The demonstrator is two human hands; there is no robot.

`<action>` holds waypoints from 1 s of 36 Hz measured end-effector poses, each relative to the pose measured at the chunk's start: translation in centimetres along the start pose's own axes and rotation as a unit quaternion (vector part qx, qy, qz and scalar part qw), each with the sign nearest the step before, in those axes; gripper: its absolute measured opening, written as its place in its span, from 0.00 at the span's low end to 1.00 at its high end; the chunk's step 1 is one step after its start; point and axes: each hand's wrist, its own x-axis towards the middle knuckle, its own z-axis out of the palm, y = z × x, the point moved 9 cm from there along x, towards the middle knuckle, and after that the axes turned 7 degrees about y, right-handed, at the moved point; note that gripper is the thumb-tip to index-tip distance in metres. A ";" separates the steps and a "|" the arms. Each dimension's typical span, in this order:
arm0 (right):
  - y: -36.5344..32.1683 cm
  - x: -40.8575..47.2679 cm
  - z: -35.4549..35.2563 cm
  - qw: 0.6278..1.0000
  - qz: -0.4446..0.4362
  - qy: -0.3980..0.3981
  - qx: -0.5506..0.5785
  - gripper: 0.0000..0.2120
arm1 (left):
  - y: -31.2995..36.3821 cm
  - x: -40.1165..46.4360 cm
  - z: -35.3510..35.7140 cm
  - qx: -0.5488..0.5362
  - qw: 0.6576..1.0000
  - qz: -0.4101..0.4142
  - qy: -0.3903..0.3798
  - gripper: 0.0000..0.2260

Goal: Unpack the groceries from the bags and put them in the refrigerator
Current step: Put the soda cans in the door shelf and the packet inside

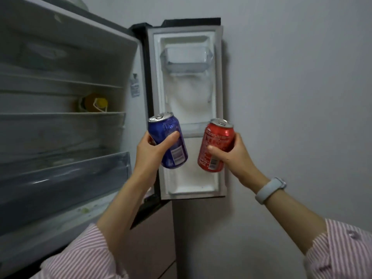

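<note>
My left hand (153,150) grips a blue soda can (171,143), held upright with a slight tilt in front of the open refrigerator door (189,97). My right hand (233,156) grips a red cola can (216,146) beside it, also in front of the door's inner side. Both cans are unopened, with their tops up. The refrigerator compartment (60,117) stands open on the left. The grocery bags are out of view.
A clear door bin (186,59) sits high on the door, and a lower door shelf (191,129) lies just behind the cans. A bottle with a yellow cap (94,103) lies on a glass shelf. A drawer (64,178) is below. The wall (302,97) is right.
</note>
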 end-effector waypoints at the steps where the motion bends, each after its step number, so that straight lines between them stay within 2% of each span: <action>1: -0.1 2.2 -0.2 1.000 -0.014 0.006 0.003 0.29 | 0.3 1.8 0.7 0.005 1.000 0.014 0.003 0.18; 5: -1.1 10.3 -0.7 0.997 -0.074 0.026 0.014 0.31 | 1.4 8.5 3.6 0.021 0.998 0.059 0.032 0.14; 8: -1.5 15.3 -0.1 0.994 -0.107 0.011 -0.008 0.32 | 1.1 12.9 5.5 0.021 0.997 0.064 0.045 0.13; 12: -0.2 20.5 2.0 0.992 -0.107 -0.033 -0.058 0.32 | -0.8 17.6 6.8 0.076 0.993 0.066 0.061 0.13; 14: 1.0 22.1 3.2 0.989 -0.100 -0.054 -0.092 0.32 | -1.9 19.3 7.1 0.139 0.985 0.078 0.061 0.15; 17: 2.2 23.3 4.6 0.973 -0.121 -0.069 -0.183 0.22 | -3.5 21.2 7.5 0.246 0.963 0.095 0.063 0.24; 20: 3.2 23.9 5.5 0.948 -0.149 -0.073 -0.273 0.15 | -4.9 22.3 7.5 0.319 0.941 0.092 0.066 0.27; 25: 4.2 24.7 6.1 0.927 -0.150 -0.068 -0.337 0.15 | -5.7 22.7 7.7 0.409 0.900 0.128 0.078 0.27; 31: 5.6 25.1 6.0 0.928 -0.133 -0.053 -0.344 0.16 | -6.4 22.9 7.9 0.416 0.896 0.140 0.066 0.24; 36: 4.9 24.2 5.7 0.930 -0.148 -0.047 -0.332 0.18 | -5.9 22.1 7.6 0.426 0.884 0.179 0.071 0.18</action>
